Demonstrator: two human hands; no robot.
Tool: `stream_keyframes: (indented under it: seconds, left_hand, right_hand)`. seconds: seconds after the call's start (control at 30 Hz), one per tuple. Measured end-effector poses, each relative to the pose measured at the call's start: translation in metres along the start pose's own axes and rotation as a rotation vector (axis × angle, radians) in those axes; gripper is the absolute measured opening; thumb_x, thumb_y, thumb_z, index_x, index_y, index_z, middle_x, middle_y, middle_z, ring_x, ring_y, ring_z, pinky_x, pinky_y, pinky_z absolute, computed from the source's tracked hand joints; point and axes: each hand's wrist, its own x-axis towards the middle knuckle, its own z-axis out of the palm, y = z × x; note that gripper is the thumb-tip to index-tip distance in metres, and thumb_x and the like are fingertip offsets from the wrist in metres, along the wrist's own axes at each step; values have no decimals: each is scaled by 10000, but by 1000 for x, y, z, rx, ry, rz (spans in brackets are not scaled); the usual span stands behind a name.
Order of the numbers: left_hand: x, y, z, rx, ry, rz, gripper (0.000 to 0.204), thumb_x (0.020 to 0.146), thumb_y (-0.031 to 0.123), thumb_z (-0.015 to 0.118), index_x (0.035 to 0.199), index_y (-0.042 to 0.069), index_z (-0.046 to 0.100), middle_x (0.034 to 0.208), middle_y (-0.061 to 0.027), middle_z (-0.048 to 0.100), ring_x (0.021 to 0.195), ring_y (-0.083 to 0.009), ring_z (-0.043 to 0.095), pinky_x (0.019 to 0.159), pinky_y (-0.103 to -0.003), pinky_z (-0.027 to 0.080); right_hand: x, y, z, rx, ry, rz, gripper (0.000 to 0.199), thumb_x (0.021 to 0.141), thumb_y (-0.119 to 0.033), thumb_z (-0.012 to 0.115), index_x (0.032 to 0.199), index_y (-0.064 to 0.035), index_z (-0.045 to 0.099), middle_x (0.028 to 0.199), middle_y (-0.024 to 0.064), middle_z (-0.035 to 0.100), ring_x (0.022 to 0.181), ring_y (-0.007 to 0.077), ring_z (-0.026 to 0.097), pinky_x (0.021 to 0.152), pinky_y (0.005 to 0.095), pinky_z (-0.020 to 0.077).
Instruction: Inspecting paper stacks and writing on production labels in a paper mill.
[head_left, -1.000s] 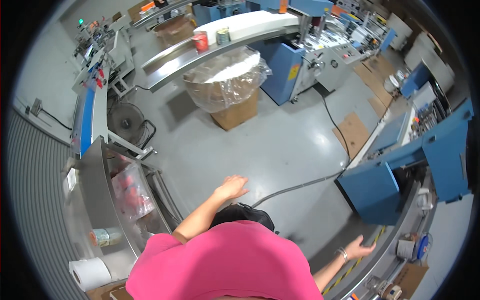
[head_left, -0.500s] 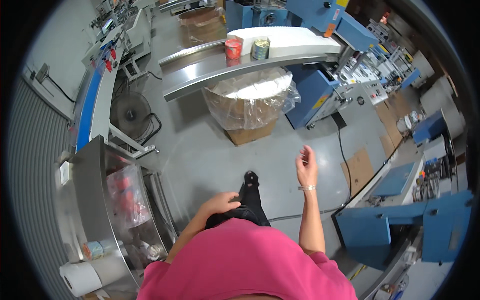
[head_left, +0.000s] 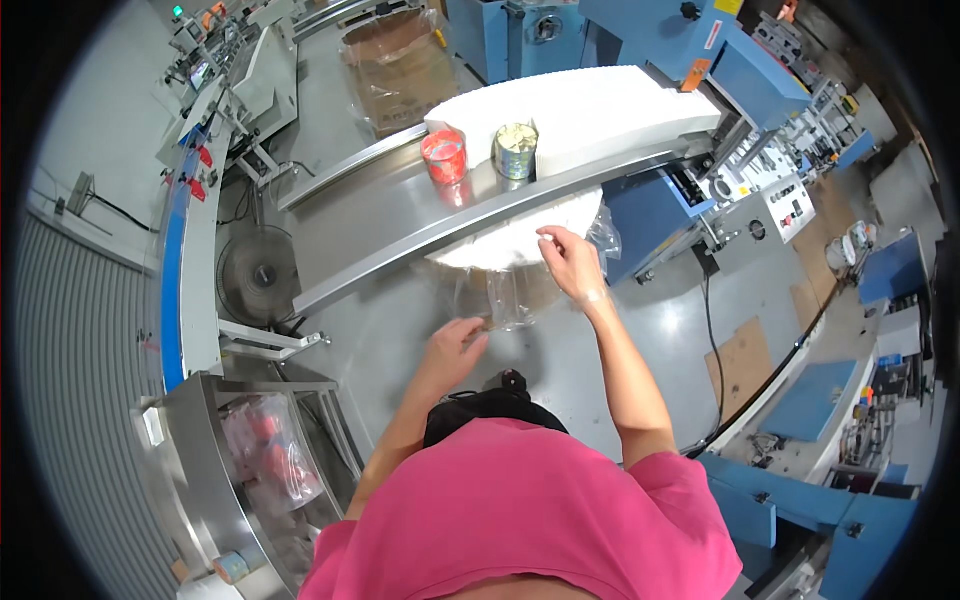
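1. At the far left I am seeing the shutter, and the blue belt is running alongside it.
2. The fan is standing on the floor right of the belt; nearer me, the cart is holding a clear bag with red things inside.
3. The tray is stretching across the middle, and the red can is standing upright on it.
4. My left hand is hanging below the tray, part-way wide, fingers loosely bent, well apart from the cans.
5. Under the tray, the box is wearing a clear plastic liner.
6. The patterned can is standing upright on the tray, just right of the red one, and the white stack is lying behind both.
7. My right hand is hovering off the tray's near edge, half-wide, fingers curving left; I cannot tell how high above the box it is.
8. Farther right, the blue machine is standing beside the tray's end, and a cardboard sheet is lying flat on the floor.
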Motion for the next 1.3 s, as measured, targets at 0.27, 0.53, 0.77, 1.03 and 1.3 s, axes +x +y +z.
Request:
stream_keyframes:
  seconds: [0.27,0.53,0.77,1.03,1.3]
  left_hand:
    - [105,-5,-31,121,144,123,280,827,151,673,1073,25,631,1064,-145,608,848,-309,614,711,-354,500]
    - [234,-13,-40,152,154,341,458,809,229,681,1196,26,544,1168,-214,526,1061,-398,541,877,-451,461]
    - [321,5,5,340,19,290,659,781,292,722,1320,63,419,1183,-266,418,1051,-439,479,913,-510,419]
    - [299,-11,20,452,201,248,625,708,305,778,1227,85,508,996,-188,458,867,-360,556,675,-432,501]
    - [283,8,40,430,237,148,669,701,314,795,1259,94,499,1032,-172,463,849,-365,566,639,-435,509]
  right_hand:
    - [149,7,39,-401,285,-229,191,834,-301,669,983,-185,693,902,106,547,791,306,595,655,416,499]
    - [173,54,18,-557,304,-72,255,778,-68,597,971,-187,714,954,105,551,802,312,617,688,424,521]
    - [175,41,11,-570,223,-28,281,773,-47,623,1026,-150,691,1012,122,558,830,325,622,703,425,522]
    - [174,48,11,-566,239,-130,290,766,-42,656,1046,-118,665,1004,135,549,791,328,621,661,408,525]
    - [172,44,12,-529,201,-136,286,790,-32,640,1062,-120,657,985,135,547,770,311,619,633,391,530]
